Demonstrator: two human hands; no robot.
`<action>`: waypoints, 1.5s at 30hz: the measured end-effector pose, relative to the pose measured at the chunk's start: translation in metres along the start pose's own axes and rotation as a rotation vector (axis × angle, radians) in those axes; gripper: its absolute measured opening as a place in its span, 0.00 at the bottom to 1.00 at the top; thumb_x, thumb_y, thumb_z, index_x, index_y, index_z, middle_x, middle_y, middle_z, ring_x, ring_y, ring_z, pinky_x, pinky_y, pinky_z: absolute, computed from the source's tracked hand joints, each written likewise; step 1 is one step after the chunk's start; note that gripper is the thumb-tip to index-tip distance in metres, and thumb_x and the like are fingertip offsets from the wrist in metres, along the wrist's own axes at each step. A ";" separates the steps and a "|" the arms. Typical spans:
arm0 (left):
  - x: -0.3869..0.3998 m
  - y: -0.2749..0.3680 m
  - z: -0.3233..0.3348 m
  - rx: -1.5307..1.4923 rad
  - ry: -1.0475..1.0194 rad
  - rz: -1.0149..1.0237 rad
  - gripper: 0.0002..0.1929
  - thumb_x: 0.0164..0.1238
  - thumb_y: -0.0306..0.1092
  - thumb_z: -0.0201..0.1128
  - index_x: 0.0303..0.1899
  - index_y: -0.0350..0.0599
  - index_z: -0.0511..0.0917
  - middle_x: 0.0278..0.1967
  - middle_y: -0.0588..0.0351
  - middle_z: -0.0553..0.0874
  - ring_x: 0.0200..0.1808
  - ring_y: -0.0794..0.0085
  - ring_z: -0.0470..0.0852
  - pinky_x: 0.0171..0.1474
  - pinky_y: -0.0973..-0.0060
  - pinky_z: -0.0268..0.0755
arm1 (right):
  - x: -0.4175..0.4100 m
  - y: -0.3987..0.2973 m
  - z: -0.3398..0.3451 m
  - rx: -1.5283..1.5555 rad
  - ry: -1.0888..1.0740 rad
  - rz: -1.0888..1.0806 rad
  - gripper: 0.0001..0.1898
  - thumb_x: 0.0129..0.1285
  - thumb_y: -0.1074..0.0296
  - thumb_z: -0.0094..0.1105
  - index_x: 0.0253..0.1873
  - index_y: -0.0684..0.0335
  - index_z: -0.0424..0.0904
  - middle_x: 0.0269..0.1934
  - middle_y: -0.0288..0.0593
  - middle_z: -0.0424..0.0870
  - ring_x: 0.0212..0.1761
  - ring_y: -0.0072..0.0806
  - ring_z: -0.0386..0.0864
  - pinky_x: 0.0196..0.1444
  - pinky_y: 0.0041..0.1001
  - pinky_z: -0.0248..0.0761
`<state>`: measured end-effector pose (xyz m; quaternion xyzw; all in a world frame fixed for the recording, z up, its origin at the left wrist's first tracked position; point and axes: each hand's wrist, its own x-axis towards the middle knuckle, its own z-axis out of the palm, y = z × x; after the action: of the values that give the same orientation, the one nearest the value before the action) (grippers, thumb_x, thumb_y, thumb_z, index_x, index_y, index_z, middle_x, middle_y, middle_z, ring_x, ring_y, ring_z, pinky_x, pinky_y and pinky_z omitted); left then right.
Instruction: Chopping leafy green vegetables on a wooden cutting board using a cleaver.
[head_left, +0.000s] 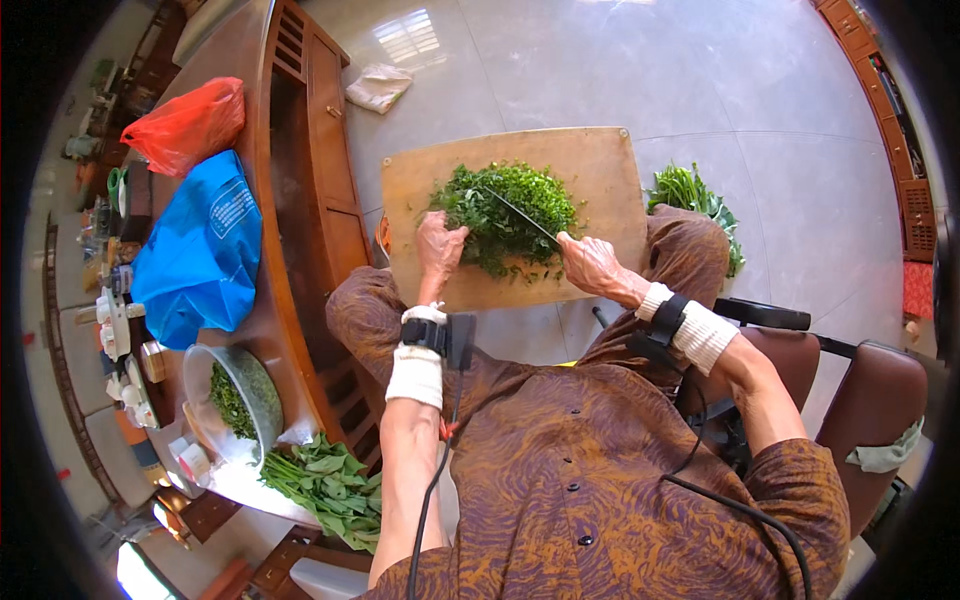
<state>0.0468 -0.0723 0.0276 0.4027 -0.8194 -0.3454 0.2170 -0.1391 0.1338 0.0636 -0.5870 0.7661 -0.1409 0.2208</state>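
A heap of finely chopped leafy greens (525, 196) lies in the middle of a wooden cutting board (611, 262). My right hand (596, 264) grips the handle of a kitchen knife (525, 216). Its blade is seen nearly edge-on, slanting across the heap towards the upper left. At the heap's left edge is my left hand (440, 244), fingers curled and touching the greens. Whether its fingertips hold any leaves is hidden. Loose bits of green are scattered around the heap on the board.
Uncut greens (694, 195) lie right of the board. On the wooden cabinet (289, 360) at left are a red plastic bag (199, 124), a blue bag (206, 255), a clear bowl (259, 375) holding chopped greens and more leafy stalks (326, 487). A brown chair (862, 405) stands at right.
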 end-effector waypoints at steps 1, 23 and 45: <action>-0.005 0.006 0.006 -0.041 0.001 -0.025 0.17 0.44 0.38 0.64 0.27 0.31 0.73 0.29 0.37 0.76 0.34 0.44 0.77 0.38 0.61 0.70 | 0.002 -0.002 0.002 -0.001 -0.012 -0.005 0.10 0.54 0.73 0.48 0.42 0.64 0.65 0.19 0.56 0.76 0.23 0.52 0.78 0.25 0.48 0.70; -0.045 0.069 0.057 0.229 0.150 -0.036 0.17 0.48 0.23 0.61 0.42 0.34 0.71 0.41 0.40 0.74 0.45 0.46 0.74 0.45 0.57 0.69 | 0.016 -0.016 -0.049 -0.075 0.083 -0.400 0.09 0.52 0.74 0.54 0.38 0.65 0.66 0.15 0.51 0.73 0.17 0.50 0.75 0.19 0.44 0.66; -0.027 0.051 0.051 0.386 -0.033 -0.012 0.23 0.41 0.32 0.70 0.43 0.38 0.72 0.42 0.44 0.75 0.46 0.49 0.74 0.45 0.57 0.71 | 0.041 -0.024 -0.058 -0.066 -0.103 -0.244 0.08 0.50 0.72 0.54 0.36 0.66 0.70 0.20 0.55 0.77 0.23 0.52 0.78 0.24 0.44 0.70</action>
<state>0.0038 -0.0085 0.0293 0.4361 -0.8715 -0.1897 0.1200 -0.1572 0.0852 0.1183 -0.6891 0.6809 -0.1110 0.2217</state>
